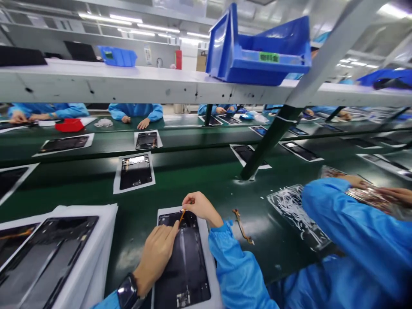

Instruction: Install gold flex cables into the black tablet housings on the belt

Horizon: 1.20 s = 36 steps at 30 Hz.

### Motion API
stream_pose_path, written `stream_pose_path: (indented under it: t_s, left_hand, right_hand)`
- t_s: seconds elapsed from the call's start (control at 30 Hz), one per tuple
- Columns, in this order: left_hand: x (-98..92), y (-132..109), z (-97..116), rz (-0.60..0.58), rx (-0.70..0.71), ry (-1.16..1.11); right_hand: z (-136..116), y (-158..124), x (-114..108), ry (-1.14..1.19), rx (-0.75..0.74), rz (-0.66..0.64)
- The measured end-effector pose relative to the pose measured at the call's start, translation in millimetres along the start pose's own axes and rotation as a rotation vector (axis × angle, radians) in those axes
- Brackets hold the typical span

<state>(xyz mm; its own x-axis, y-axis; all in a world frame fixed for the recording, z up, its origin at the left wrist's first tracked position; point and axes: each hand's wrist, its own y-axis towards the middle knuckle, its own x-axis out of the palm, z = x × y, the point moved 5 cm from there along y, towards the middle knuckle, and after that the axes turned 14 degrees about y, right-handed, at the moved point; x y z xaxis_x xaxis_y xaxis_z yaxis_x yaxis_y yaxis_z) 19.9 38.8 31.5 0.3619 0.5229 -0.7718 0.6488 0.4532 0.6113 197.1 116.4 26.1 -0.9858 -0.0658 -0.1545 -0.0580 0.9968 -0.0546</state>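
Observation:
A black tablet housing (189, 262) lies on a white sheet (212, 281) right before me. Over its upper end runs a narrow orange flex cable (182, 216). My right hand (202, 208) pinches the cable's upper end between thumb and fingertips. From the left, my left hand (157, 249), with a dark watch on the wrist, reaches across the housing. Its fingers are drawn together, with the tips at the cable's lower end. A second flex cable (240, 225) lies on the green bench to the right of my right forearm.
Stacked housings on white sheets (107, 223) stand at left. A bag of white strips (299, 214) lies at right, beside a co-worker's blue sleeve (350, 219). A slanted post (268, 141) rises ahead to a shelf bearing a blue bin (257, 64). More housings (135, 171) lie beyond.

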Motion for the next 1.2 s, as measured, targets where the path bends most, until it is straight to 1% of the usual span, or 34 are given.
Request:
stream_pose_path:
  t_s: [0.1, 0.2, 0.4, 0.5, 0.67, 0.77, 0.83, 1.0, 1.2]
  left_hand:
    - [-6.8, -5, 3, -0.001, 0.02, -0.012]
    - [-9.5, -10, 5, -0.029, 0.012, -0.053]
    - [0.0, -18, 11, -0.095, 0.041, -0.095]
    - [1.7, -19, 11, -0.1, 0.041, -0.126]
    - [-1.9, -22, 2, -0.085, -0.03, -0.177]
    - [-3.9, -24, -5, -0.106, -0.055, -0.176]
    - [-5.3, -26, -8, -0.133, -0.066, -0.182]
    - [-7.7, -30, -14, -0.224, -0.094, -0.217]
    - [-8.2, -33, -21, -0.246, -0.105, -0.227]
  right_hand:
    - [5, 1, 7, -0.033, 0.014, -0.045]
    - [8, 1, 10, -0.063, 0.02, -0.08]
    - [16, 6, 11, -0.151, 0.04, -0.139]
    - [20, 13, 18, -0.209, 0.06, -0.157]
    - [23, 28, 51, -0.3, 0.113, -0.2]
    - [25, 33, 71, -0.345, 0.143, -0.246]
    - [26, 33, 80, -0.373, 0.164, -0.271]
    - [26, 37, 86, -0.453, 0.217, -0.286]
    - [22, 41, 88, -0.573, 0.257, -0.269]
